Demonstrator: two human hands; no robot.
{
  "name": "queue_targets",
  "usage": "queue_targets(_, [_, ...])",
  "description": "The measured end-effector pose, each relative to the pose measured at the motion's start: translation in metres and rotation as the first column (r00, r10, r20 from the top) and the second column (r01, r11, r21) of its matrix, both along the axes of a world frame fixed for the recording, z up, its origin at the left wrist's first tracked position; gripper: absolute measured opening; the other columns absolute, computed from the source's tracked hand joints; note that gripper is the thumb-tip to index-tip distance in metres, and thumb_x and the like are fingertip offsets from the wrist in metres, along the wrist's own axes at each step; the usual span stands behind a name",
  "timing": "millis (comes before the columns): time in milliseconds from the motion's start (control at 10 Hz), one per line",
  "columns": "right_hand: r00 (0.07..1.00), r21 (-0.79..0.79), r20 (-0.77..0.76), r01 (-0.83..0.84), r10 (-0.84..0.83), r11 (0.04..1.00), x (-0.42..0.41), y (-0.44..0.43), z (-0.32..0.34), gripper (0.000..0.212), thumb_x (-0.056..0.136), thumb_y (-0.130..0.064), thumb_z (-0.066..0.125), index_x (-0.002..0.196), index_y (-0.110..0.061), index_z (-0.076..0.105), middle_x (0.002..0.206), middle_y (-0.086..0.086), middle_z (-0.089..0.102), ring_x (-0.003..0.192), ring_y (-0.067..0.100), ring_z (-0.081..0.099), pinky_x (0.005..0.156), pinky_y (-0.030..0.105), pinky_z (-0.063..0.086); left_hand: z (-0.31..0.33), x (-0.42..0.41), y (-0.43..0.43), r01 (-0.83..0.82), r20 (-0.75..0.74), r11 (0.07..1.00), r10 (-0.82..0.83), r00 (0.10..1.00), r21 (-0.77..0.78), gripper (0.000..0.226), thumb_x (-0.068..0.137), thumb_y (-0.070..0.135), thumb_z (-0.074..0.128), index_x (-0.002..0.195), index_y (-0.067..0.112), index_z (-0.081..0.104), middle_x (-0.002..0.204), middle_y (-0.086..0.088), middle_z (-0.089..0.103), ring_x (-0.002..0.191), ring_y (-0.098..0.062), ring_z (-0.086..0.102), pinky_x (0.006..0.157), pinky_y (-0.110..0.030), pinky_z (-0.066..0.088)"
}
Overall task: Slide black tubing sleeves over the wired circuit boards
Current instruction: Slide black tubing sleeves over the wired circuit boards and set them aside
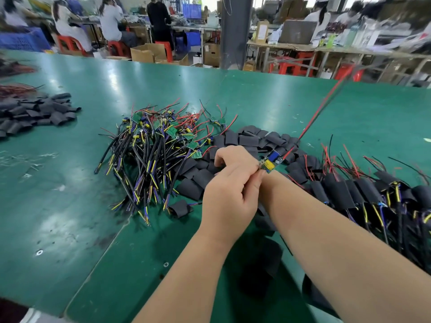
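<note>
Left grip (pixel 228 201) is pinching the circuit board (pixel 272 162) by its near end, so the board pokes out just past the fingertips, with its red-black wire (pixel 321 106) trailing toward the worktop's (pixel 70 159) far right edge. Right grip (pixel 233 157) curls over the loose black sleeves (pixel 198 178) mid-worktop, can't tell if it's got one.

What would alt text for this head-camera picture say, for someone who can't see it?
A person's left hand pinches a small wired circuit board while the right hand reaches into loose black tubing sleeves on a green table. A pile of unsleeved boards lies left, sleeved boards right.
</note>
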State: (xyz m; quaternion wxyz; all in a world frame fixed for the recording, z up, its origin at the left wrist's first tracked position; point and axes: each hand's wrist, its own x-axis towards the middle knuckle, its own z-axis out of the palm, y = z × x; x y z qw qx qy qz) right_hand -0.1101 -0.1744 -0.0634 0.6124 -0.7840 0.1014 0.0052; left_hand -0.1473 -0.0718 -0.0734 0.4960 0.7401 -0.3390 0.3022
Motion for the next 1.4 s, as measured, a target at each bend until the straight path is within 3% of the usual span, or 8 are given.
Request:
queue_targets(100, [0.998, -0.213, 0.004, 0.055, -0.055, 0.975, 0.015, -0.005, 0.000, 0.039, 0.103, -0.005, 0.023, 0.139, 0.007, 0.035, 0.045, -0.017, 0.058, 0.047, -0.004, 0.057, 0.060, 0.009, 0.048, 0.003, 0.000, 0.001, 0.006, 0.000, 1.000, -0.006, 1.000, -0.002, 0.011, 0.088, 0.008, 0.061, 0.085, 0.000, 0.070, 0.073, -0.006, 0.066, 0.067, -0.024, 0.057, 0.061, -0.035, 0.047])
queue_targets(200, [0.994, -0.311, 0.078, 0.101, -0.081, 0.945, 0.013, -0.007, 0.028, 0.035, 0.094, -0.014, 0.054, 0.128, -0.003, 0.056, 0.103, 0.000, 0.069, 0.097, 0.017, 0.061, 0.081, 0.022, 0.042, 0.001, -0.001, 0.001, 0.038, 0.005, 0.999, -0.038, 0.999, -0.011, 0.012, 0.087, 0.007, 0.061, 0.083, -0.001, 0.069, 0.072, -0.006, 0.064, 0.064, -0.025, 0.057, 0.058, -0.036, 0.047])
queue_targets(300, [0.967, -0.406, 0.251, 0.141, -0.038, 0.903, -0.012, -0.023, 0.033, 0.038, 0.081, -0.017, 0.075, 0.116, -0.007, 0.066, 0.112, 0.008, 0.068, 0.101, 0.018, 0.061, 0.091, 0.025, 0.045, 0.002, -0.003, 0.002, 0.059, -0.008, 0.998, -0.059, 0.998, -0.004, 0.014, 0.086, 0.009, 0.061, 0.078, 0.001, 0.069, 0.068, -0.006, 0.063, 0.061, -0.026, 0.056, 0.054, -0.039, 0.047])
queue_targets(400, [0.911, -0.083, 0.332, 0.285, -0.243, 0.955, -0.052, -0.060, 0.026, 0.029, 0.077, -0.010, 0.078, 0.105, -0.011, 0.068, 0.095, 0.001, 0.073, 0.084, 0.012, 0.066, 0.079, 0.027, 0.053, 0.002, -0.005, 0.002, 0.070, -0.015, 0.997, -0.069, 0.997, 0.029, 0.014, 0.085, 0.010, 0.062, 0.074, 0.004, 0.067, 0.064, -0.003, 0.061, 0.058, -0.025, 0.053, 0.052, -0.038, 0.046])
queue_targets(600, [0.793, 0.697, 0.336, 0.153, -0.508, 0.701, -0.125, -0.108, 0.032, 0.011, 0.082, -0.023, 0.060, 0.086, -0.013, 0.059, 0.091, 0.005, 0.072, 0.095, 0.021, 0.069, 0.070, 0.024, 0.054, 0.002, -0.008, 0.004, 0.196, -0.120, 0.963, -0.176, 0.977, 0.185, 0.014, 0.084, 0.019, 0.060, 0.077, 0.012, 0.070, 0.069, 0.004, 0.064, 0.065, -0.020, 0.058, 0.058, -0.038, 0.049])
queue_targets(800, [0.646, 0.881, 0.243, 0.165, -0.723, 0.444, -0.139, -0.110, 0.023, 0.020, 0.077, -0.031, 0.061, 0.084, -0.015, 0.071, 0.098, 0.005, 0.065, 0.087, 0.011, 0.069, 0.073, 0.019, 0.054, 0.001, -0.009, 0.005, 0.228, -0.169, 0.932, -0.186, 0.968, 0.283, 0.014, 0.083, 0.023, 0.059, 0.076, 0.016, 0.069, 0.065, 0.011, 0.055, 0.061, -0.011, 0.049, 0.056, -0.030, 0.044])
queue_targets(1300, [0.793, 0.617, 0.353, 0.203, -0.497, 0.761, -0.144, -0.089, 0.018, 0.010, 0.078, -0.017, 0.062, 0.085, -0.012, 0.057, 0.099, 0.019, 0.068, 0.093, 0.029, 0.064, 0.070, 0.025, 0.052, 0.001, -0.010, 0.004, 0.232, -0.157, 0.939, -0.197, 0.968, 0.254, 0.013, 0.083, 0.018, 0.059, 0.079, 0.015, 0.071, 0.070, 0.007, 0.063, 0.066, -0.015, 0.058, 0.059, -0.037, 0.049])
queue_targets(1400, [0.882, 0.574, 0.290, 0.150, -0.371, 0.805, -0.139, -0.071, 0.011, 0.039, 0.070, -0.010, 0.066, 0.106, -0.004, 0.051, 0.108, 0.034, 0.049, 0.100, 0.033, 0.053, 0.066, 0.024, 0.053, 0.002, -0.012, 0.003, 0.243, -0.165, 0.949, -0.212, 0.963, 0.201, 0.014, 0.084, 0.017, 0.058, 0.079, 0.013, 0.070, 0.068, 0.005, 0.064, 0.065, -0.019, 0.059, 0.057, -0.040, 0.049])
